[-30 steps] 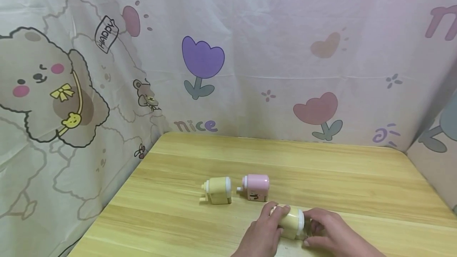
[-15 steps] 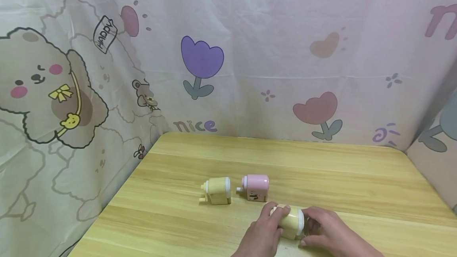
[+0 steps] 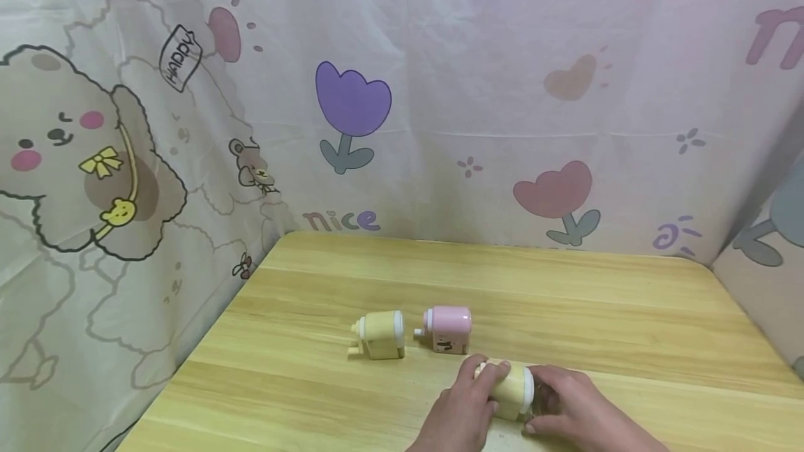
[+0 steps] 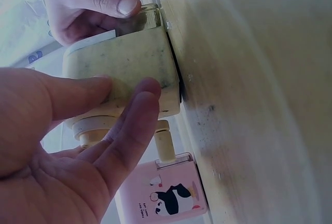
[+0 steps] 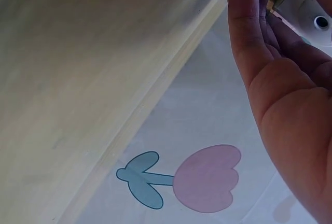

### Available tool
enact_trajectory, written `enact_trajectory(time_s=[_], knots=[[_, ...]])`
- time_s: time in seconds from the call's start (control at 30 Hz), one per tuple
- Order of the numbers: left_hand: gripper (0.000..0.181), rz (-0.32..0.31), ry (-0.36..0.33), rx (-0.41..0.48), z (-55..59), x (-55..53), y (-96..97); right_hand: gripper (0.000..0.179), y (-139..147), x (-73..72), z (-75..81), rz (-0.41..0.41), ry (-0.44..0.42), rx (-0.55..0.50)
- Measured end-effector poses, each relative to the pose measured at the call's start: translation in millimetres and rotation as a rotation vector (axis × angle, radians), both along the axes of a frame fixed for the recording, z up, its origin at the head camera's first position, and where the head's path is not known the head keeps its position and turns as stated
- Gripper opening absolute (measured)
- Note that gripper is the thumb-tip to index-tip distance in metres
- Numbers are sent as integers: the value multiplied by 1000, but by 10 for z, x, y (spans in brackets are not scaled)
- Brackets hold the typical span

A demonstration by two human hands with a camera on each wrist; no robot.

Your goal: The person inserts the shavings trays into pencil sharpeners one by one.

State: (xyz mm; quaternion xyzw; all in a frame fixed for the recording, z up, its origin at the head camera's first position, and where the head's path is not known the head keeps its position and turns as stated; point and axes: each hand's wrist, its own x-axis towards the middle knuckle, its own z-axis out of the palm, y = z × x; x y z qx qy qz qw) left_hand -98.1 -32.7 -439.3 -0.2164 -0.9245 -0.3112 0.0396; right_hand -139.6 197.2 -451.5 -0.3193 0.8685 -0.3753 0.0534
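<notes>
A yellow hand-crank pencil sharpener (image 3: 511,395) stands on the table, its white-rimmed end facing right. My left hand (image 3: 460,404) grips it from the left, with thumb and fingers on its sides in the left wrist view. Out of its far end, low by the tabletop, sticks part of a clear shavings drawer (image 4: 149,19). My right hand (image 3: 570,402) pinches that drawer, the thumb on its outer side. In the right wrist view, the drawer's edge shows at the fingertips, and most of the sharpener is out of frame.
Behind the hands stand a second yellow pencil sharpener (image 3: 383,335) and a pink pencil sharpener (image 3: 451,330) with a panda print, their cranks pointing left. A printed cloth (image 3: 433,89) hangs along the back and sides of the wooden table (image 3: 301,396).
My right hand has moved slightly left, closer to the sharpener, and less of the drawer shows beyond the white rim. My left hand keeps its grip; the other sharpeners stay put.
</notes>
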Motion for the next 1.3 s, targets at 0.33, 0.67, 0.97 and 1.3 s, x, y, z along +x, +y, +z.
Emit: enact_trajectory(time_s=[0.33, 0.67, 0.97, 1.3], knots=[[57, -3, -5, 8, 8, 4, -3, 39, -49, 9, 11, 6, 16, -10], [59, -9, 8, 9, -5, 2, -22, 62, -54, 3, 17, 9, -16, -46], [59, -9, 22, 16, -11, 4, -24, 64, -91, -4, 28, -9, 40, -13], [60, -1, 13, -1, -3, 7, -20, 64, -135, -4, 38, -39, 74, 27]])
